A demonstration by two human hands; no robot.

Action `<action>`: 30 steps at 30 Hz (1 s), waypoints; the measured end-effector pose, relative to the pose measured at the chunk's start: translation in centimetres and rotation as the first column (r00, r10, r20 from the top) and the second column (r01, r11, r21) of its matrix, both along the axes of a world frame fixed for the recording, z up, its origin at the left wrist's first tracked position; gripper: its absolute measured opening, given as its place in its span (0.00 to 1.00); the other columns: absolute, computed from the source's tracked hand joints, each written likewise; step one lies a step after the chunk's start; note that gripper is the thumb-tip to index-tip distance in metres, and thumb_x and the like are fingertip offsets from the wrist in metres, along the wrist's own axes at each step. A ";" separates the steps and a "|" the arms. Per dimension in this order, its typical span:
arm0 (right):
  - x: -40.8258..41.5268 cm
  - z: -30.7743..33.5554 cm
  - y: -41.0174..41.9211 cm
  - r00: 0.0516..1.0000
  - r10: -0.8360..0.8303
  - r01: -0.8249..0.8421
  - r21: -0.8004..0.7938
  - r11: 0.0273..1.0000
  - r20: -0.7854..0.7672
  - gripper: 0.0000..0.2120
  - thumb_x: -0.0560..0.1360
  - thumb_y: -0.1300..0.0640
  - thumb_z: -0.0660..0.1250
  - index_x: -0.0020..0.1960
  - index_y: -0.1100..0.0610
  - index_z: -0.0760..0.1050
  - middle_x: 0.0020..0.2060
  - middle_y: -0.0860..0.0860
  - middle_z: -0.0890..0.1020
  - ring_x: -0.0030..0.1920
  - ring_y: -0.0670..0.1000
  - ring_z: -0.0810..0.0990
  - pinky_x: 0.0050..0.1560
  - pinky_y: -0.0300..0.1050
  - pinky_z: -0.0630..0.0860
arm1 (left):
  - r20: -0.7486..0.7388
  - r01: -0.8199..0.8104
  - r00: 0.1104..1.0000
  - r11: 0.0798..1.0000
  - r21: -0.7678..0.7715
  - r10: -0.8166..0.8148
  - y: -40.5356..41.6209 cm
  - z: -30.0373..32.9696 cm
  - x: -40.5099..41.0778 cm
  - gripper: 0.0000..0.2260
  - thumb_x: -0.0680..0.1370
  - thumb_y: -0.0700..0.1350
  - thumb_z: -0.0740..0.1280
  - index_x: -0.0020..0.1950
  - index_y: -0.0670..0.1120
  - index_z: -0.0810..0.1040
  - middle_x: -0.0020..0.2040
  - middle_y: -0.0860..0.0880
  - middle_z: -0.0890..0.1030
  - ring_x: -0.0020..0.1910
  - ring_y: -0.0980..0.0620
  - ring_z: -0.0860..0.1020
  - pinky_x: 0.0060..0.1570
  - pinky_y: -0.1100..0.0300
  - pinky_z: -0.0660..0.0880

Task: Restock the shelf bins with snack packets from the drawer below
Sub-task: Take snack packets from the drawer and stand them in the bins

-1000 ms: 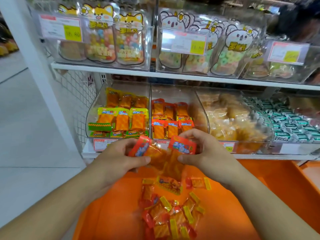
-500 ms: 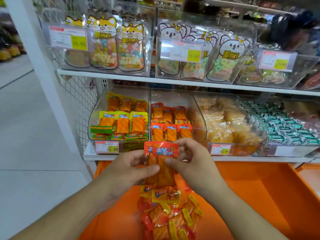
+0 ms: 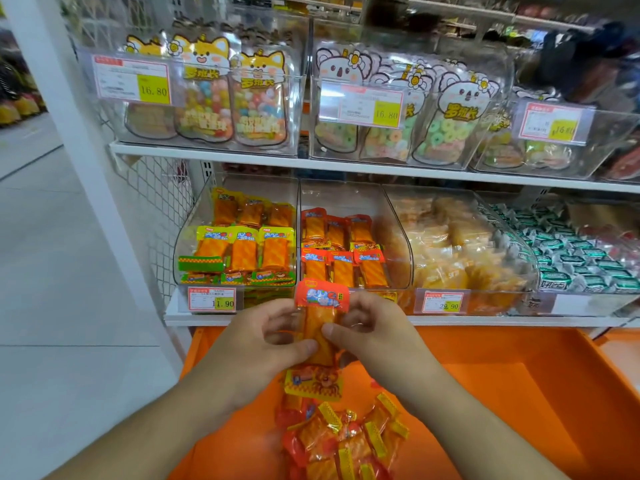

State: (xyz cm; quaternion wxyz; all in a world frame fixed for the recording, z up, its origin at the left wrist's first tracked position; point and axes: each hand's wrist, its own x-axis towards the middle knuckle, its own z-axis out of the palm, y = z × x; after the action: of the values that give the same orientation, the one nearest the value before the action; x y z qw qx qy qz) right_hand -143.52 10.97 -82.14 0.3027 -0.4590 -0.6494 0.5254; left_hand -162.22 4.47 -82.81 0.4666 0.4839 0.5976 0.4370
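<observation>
Below hands: drawer [image 3: 502,403], orange, open; loose pile of packets [image 3: 343,441] lies just under both wrists.
Left hand: left hand [image 3: 258,344] pinches stack from its left side, thumb in front, fingers curled behind.
Right hand: right hand [image 3: 375,332] pinches same stack from the right, thumb tip on the clear wrap.
Between hands: stack [image 3: 322,315] of red-top packets, upright, red headers up, squared together; how many, cannot tell.
Just beyond hands: red bin [image 3: 391,216], middle of lower shelf, rows of matching red-top packets, room at the front.
Beyond-left of hands: yellow bin [image 3: 194,223], yellow-top packets; wrong match.
Beyond-right of hands: pale snack bin [image 3: 450,244].
Step (judged): stack aligned, ready to go into red bin.
How to do well: keep headers up and edges flush, lift over front lip, seat stack upright in front row, face out, let go only once it stands.
</observation>
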 end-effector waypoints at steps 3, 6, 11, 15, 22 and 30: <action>-0.1 0.0 0.2 0.999 -0.037 0.036 -0.007 0.999 -0.034 0.09 0.77 0.63 0.75 0.56 0.55 0.82 0.36 0.63 0.80 0.35 0.56 0.82 0.36 0.55 0.83 | -0.059 0.039 0.997 0.999 -0.013 -0.040 0.2 0.2 0.0 0.17 0.75 0.46 0.78 0.60 0.63 0.82 0.51 0.57 0.87 0.52 0.58 0.85 0.55 0.56 0.81; -0.2 0.4 0.6 0.999 -0.034 0.033 -0.012 0.999 -0.043 0.07 0.77 0.61 0.76 0.53 0.56 0.80 0.32 0.55 0.77 0.32 0.53 0.79 0.34 0.53 0.81 | -0.102 0.047 0.994 0.999 -0.004 -0.047 0.7 0.3 -0.3 0.20 0.74 0.46 0.79 0.61 0.64 0.82 0.52 0.55 0.87 0.53 0.53 0.85 0.60 0.50 0.81; 1.2 2.4 3.4 0.982 -0.076 0.035 0.232 0.972 0.171 0.11 0.79 0.52 0.73 0.58 0.45 0.75 0.46 0.44 0.82 0.46 0.42 0.82 0.48 0.40 0.81 | -0.124 -0.079 0.989 0.996 0.043 0.084 2.7 2.0 0.0 0.21 0.71 0.45 0.81 0.61 0.56 0.80 0.48 0.55 0.88 0.50 0.56 0.86 0.59 0.52 0.81; 4.9 3.2 7.6 0.828 -0.248 -0.091 0.556 0.826 0.502 0.22 0.80 0.52 0.69 0.73 0.47 0.69 0.65 0.42 0.75 0.67 0.44 0.73 0.68 0.42 0.72 | -0.132 -0.148 0.978 0.984 0.096 0.160 6.8 4.2 2.0 0.18 0.74 0.46 0.79 0.61 0.56 0.79 0.50 0.56 0.86 0.46 0.62 0.85 0.42 0.68 0.81; 6.3 1.6 9.7 0.797 -0.249 -0.062 0.485 0.872 0.550 0.24 0.79 0.54 0.68 0.74 0.48 0.68 0.66 0.44 0.73 0.68 0.48 0.71 0.70 0.41 0.69 | -0.302 -0.283 0.904 0.953 0.113 0.304 19.2 2.6 4.9 0.22 0.74 0.47 0.79 0.64 0.49 0.76 0.48 0.52 0.82 0.49 0.50 0.83 0.54 0.52 0.81; 7.4 1.1 10.2 0.841 -0.221 -0.065 0.497 0.865 0.494 0.20 0.80 0.56 0.64 0.70 0.43 0.66 0.64 0.38 0.69 0.66 0.44 0.68 0.65 0.38 0.69 | -0.586 -0.357 0.714 0.919 0.166 0.383 27.4 -1.7 3.9 0.20 0.74 0.49 0.77 0.64 0.49 0.78 0.56 0.45 0.85 0.58 0.42 0.82 0.57 0.54 0.77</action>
State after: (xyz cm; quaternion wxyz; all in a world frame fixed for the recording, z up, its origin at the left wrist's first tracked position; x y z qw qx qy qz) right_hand -136.13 21.13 -81.03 0.2385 -0.5206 -0.8001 0.1787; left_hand -158.29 31.91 -84.55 0.1429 0.4779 0.7908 0.3547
